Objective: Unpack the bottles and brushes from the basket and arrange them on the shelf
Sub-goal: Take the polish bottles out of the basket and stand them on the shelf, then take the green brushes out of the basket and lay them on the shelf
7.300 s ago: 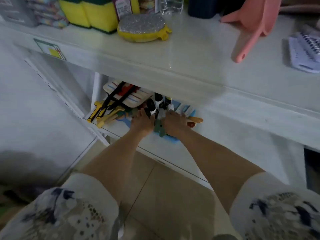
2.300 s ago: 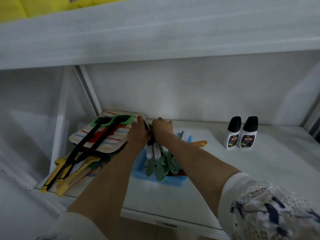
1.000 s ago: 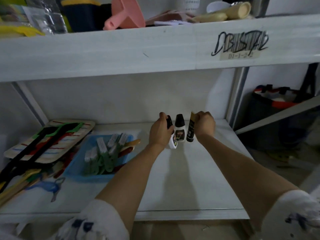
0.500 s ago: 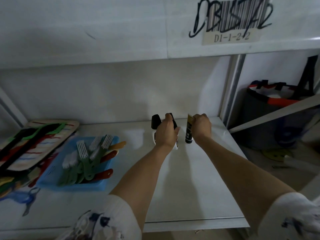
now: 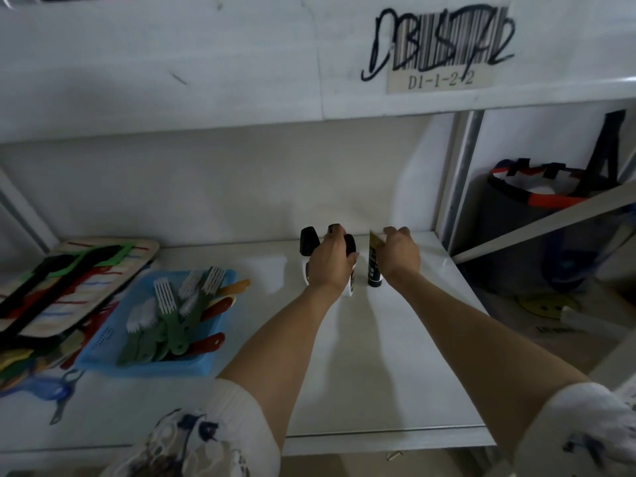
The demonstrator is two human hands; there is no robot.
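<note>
The white shelf [image 5: 395, 356] fills most of the scene, with a barcode label [image 5: 444, 53] scrawled over in black on the board above it. Toward the shelf's left end a striped board [image 5: 113, 266] leans over a heap of coloured tools. Just right of that heap, on the shelf, sits the blue basket [image 5: 113, 352], brushes [image 5: 165, 315] with white bristles and green or red handles lying in it. Past the shelf's right post a dark bag [image 5: 526, 215] sits on the floor.

Near the back of the shelf, right of the basket, both hands are busy. The left hand [image 5: 330, 259] is wrapped over black-capped white bottles [image 5: 308, 241] standing together. Just beside it, the right hand [image 5: 399, 254] grips the top of a dark tube [image 5: 374, 273] standing upright on the shelf.
</note>
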